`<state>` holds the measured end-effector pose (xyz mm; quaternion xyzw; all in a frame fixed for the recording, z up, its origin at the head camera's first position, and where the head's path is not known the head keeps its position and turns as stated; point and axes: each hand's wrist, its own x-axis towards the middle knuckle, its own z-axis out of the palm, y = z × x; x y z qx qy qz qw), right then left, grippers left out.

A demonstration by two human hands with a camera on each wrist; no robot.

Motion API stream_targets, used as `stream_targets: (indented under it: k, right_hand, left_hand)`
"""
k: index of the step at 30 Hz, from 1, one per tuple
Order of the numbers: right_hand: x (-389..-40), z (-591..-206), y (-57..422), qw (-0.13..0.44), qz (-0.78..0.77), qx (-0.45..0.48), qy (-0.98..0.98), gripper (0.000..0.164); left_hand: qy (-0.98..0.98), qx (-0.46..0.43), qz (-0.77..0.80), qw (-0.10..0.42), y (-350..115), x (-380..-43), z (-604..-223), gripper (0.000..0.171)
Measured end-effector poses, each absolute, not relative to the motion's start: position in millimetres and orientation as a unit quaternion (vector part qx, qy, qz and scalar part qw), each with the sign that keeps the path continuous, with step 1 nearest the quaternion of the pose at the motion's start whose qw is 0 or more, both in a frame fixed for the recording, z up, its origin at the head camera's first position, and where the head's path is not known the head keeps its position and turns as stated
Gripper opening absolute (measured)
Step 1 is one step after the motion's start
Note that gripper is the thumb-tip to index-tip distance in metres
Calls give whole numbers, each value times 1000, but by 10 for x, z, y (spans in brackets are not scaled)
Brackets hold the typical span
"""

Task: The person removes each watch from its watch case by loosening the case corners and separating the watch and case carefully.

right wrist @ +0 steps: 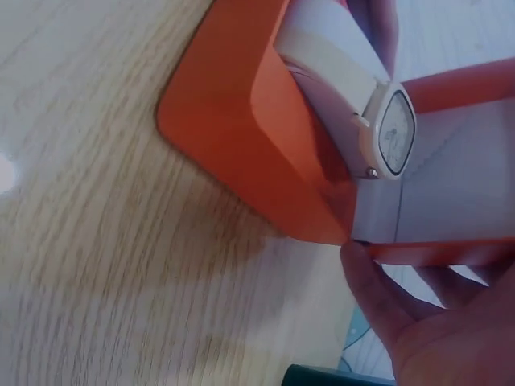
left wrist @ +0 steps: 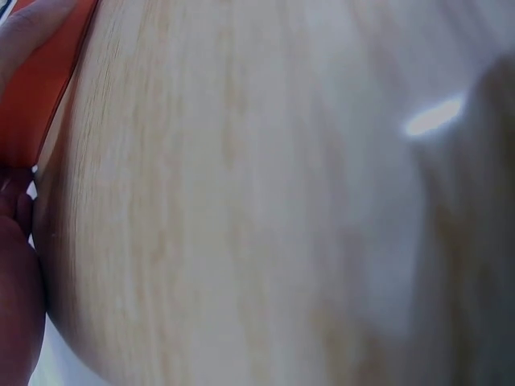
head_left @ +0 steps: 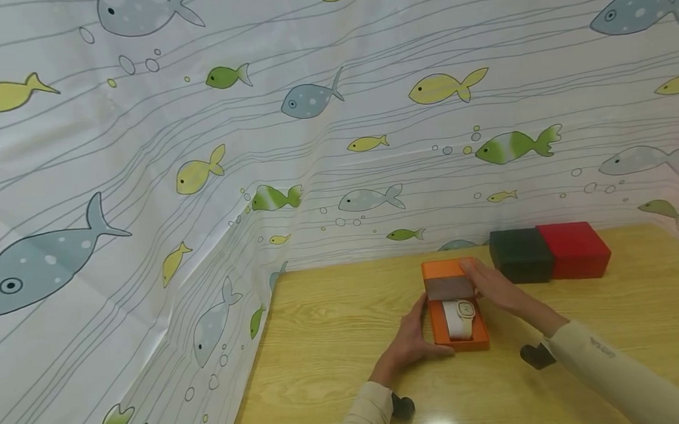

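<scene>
An orange watch box (head_left: 471, 346) lies on the table with its hinged lid (head_left: 443, 269) raised at the back. Inside it, a pale wristwatch (head_left: 466, 309) is wrapped round a white cushion (head_left: 452, 322). My left hand (head_left: 409, 342) holds the box by its left side, thumb along the front edge. In the left wrist view only a bit of the orange box (left wrist: 32, 112) shows beside the fingers. My right hand (head_left: 494, 285) grips the lid's right edge. The right wrist view shows that thumb at the hinge corner, beneath the watch face (right wrist: 396, 133).
Behind and to the right, a dark green box (head_left: 520, 257) and a red box (head_left: 577, 251) stand side by side against each other. The wood-grain table (head_left: 326, 357) meets a fish-patterned sheet (head_left: 313, 168) at the back and left.
</scene>
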<state>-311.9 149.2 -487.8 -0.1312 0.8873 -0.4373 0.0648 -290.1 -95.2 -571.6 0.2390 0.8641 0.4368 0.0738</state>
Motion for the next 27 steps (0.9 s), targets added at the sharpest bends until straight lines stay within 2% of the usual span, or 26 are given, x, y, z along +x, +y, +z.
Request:
stream_targets:
  k: [2, 5, 8, 12, 16, 19, 22, 27]
  right_hand:
    - [-3111, -4900, 1469, 48, -423, -137, 894, 77]
    - [-3098, -4945, 1412, 8, -410, -166, 897, 72]
    - [-3056, -4978, 1366, -3, -382, -170, 908, 68]
    - [-2952, -4957, 1322, 47, -316, -110, 941, 88]
    - [-2870, -4950, 1268, 91, -266, -51, 958, 97]
    - [-2814, -4967, 1220, 102, -237, -30, 966, 103]
    - [-2764, -4983, 1160, 80, -223, -32, 971, 98]
    - [-2731, -5058, 1064, 26, -180, -55, 982, 78]
  left_hand:
    - [866, 236, 434, 73, -949, -2901, -5721, 126]
    - [872, 228, 427, 73, -947, -2905, -5712, 126]
    - [877, 223, 420, 66, -941, -2917, -5699, 125]
    - [883, 220, 410, 60, -922, -2938, -5699, 124]
    - [882, 217, 413, 64, -907, -2939, -5705, 123]
    - [877, 216, 424, 69, -903, -2938, -5709, 123]
    - [877, 214, 425, 69, -899, -2940, -5717, 123]
    - [878, 208, 426, 71, -894, -2946, -5742, 123]
